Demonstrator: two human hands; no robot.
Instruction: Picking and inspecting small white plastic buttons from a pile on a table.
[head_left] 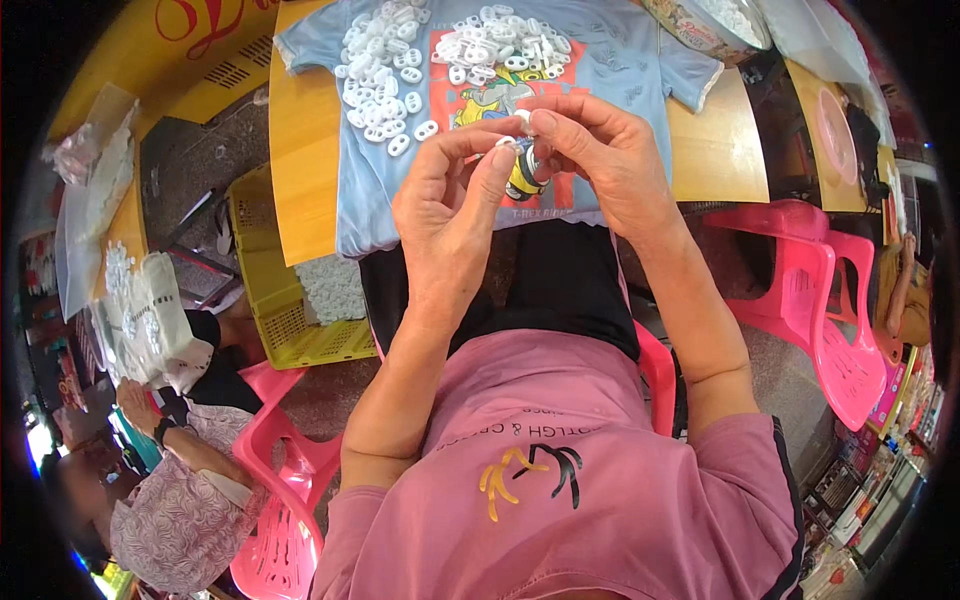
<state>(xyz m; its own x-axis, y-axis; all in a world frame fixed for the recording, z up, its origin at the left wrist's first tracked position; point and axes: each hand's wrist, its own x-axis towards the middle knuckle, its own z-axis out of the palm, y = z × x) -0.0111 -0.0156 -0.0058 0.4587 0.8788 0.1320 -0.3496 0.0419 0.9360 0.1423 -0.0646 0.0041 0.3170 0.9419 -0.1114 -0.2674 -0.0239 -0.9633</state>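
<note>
My left hand and my right hand are raised close together over the near part of a light blue printed T-shirt, which is spread on the table. Thumb and fingers of the left pinch a small white plastic piece. Just above it, the right pinches another white plastic piece. Fingers cover much of both, so I cannot tell whether they touch. Beyond my hands lie a pile of white oval two-hole plastic pieces on the left and a second pile of white plastic pieces.
A yellow plastic crate holding a white bag stands left of my legs. Pink chairs flank me. At far left another person's hand rests by a pale cloth bag. A round tin sits at the table's far right.
</note>
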